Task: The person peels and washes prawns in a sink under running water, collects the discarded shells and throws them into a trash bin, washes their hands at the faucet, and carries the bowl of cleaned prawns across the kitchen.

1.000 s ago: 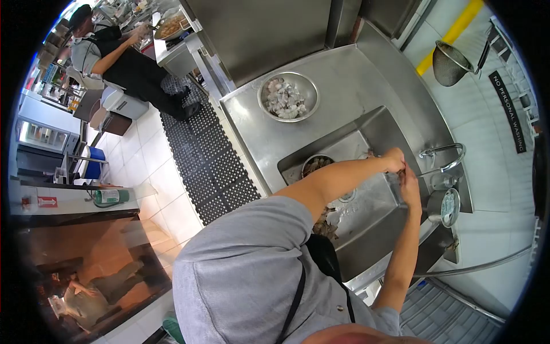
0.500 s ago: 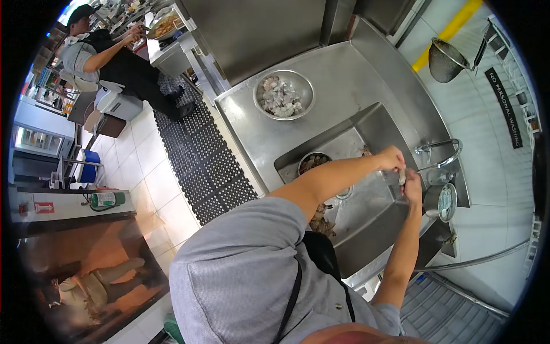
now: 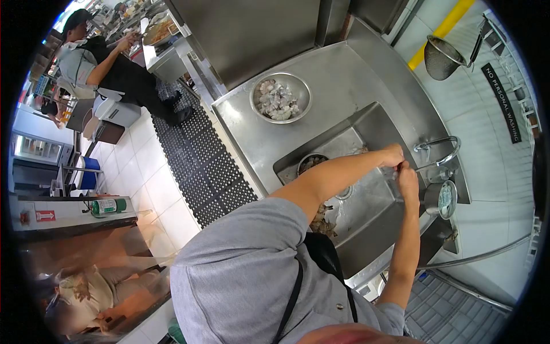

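Observation:
Above the sink basin point(image 3: 372, 229), my left hand point(image 3: 392, 156) and my right hand point(image 3: 408, 179) meet with closed fingers around one small shrimp, mostly hidden between the fingertips. A steel bowl point(image 3: 305, 97) of pale peeled shrimp stands on the counter beyond my left arm. Inside the sink, a smaller bowl of dark shrimp point(image 3: 311, 163) is partly covered by my left forearm. Brownish shrimp or shells point(image 3: 323, 222) lie loose on the sink bottom, near my body.
The faucet point(image 3: 438, 143) and a metal container point(image 3: 447, 199) are right of the basin. A strainer point(image 3: 444, 58) hangs on the wall. Across the black mat point(image 3: 192, 155), a person point(image 3: 109, 69) works at a pan point(image 3: 159, 33). Another person point(image 3: 91, 295) appears behind glass at lower left.
My hands have come back together after being slightly apart half a second ago, when the shrimp showed in my right hand. The person behind the glass has shifted.

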Tool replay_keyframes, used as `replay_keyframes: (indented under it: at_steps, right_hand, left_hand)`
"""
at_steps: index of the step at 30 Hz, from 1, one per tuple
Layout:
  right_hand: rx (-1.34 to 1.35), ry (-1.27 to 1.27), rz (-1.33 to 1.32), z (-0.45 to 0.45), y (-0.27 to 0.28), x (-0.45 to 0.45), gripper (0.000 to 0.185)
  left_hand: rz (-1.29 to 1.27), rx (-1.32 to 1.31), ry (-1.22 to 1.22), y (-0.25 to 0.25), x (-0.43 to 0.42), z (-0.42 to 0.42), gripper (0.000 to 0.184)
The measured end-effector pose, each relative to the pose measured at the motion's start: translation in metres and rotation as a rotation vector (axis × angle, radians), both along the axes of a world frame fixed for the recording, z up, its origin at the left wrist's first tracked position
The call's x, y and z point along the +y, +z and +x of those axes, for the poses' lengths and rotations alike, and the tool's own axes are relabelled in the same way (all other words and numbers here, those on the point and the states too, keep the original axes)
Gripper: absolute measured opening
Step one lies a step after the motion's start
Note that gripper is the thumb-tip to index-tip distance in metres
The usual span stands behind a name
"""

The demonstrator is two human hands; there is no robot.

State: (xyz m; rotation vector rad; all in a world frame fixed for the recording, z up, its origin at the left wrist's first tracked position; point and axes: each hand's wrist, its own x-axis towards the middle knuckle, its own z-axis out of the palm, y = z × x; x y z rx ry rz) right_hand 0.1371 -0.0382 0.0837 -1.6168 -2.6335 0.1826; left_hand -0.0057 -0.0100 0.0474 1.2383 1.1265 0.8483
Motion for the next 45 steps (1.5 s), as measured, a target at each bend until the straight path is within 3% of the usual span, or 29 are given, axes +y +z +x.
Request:
replay_keyframes:
  at_steps: [8,10,11,13,23,32,35,37,40,41,42,43,44,45]
  right_hand:
    - [-0.049,-0.006,-0.002,0.005,0.006,-0.014,0.012]
    - [0.020,-0.085,0.021,0.010,0.004,-0.011,0.014]
    - [0.023,-0.085,0.022,0.012,0.003,-0.009,0.014]
    - [0.111,-0.007,0.024,0.010,0.005,-0.009,0.015]
    - [-0.089,0.059,0.065,0.009,0.008,-0.004,0.015]
    - [-0.104,-0.075,0.062,-0.002,0.005,-0.010,0.017]
    - [-0.052,-0.187,0.009,0.001,0.002,-0.006,0.018]
    - [0.204,-0.184,0.063,0.017,-0.012,0.001,0.020]
    - [0.320,-0.272,0.096,0.027,-0.027,0.015,0.024]
    - [0.387,-0.361,0.006,0.028,-0.032,0.018,0.024]
    - [0.388,-0.357,0.004,0.027,-0.029,0.016,0.024]
    - [0.581,-0.483,-0.243,0.024,-0.021,0.012,0.025]
    - [0.770,-0.605,-0.495,0.021,-0.014,0.008,0.026]
    - [0.767,-0.601,-0.494,0.021,-0.016,0.008,0.026]
  left_hand:
    - [-0.189,-0.133,-0.085,-0.012,-0.008,-0.001,0.023]
    - [-0.299,-0.365,-0.036,-0.013,-0.004,0.002,0.025]
    - [-0.298,-0.363,-0.036,-0.014,-0.006,0.006,0.025]
    - [-0.247,-0.400,0.240,-0.004,-0.018,0.015,0.027]
    - [-0.213,-0.353,0.270,-0.016,-0.002,0.031,0.028]
    - [-0.413,-0.314,0.122,0.003,-0.013,0.014,0.033]
    - [-0.509,-0.280,0.048,-0.006,-0.005,0.014,0.036]
    - [-0.235,-0.474,-0.096,-0.020,-0.004,0.028,0.035]
    - [-0.156,-0.337,-0.010,-0.035,-0.015,0.027,0.037]
    - [-0.158,-0.335,-0.005,-0.039,-0.015,0.023,0.037]
    - [-0.237,-0.516,-0.068,-0.045,-0.012,0.019,0.038]
    - [-0.315,-0.698,-0.132,-0.045,-0.012,0.016,0.041]
    - [-0.314,-0.700,-0.130,-0.045,-0.012,0.015,0.041]
    - [-0.378,-0.706,-0.092,-0.037,-0.016,0.010,0.039]
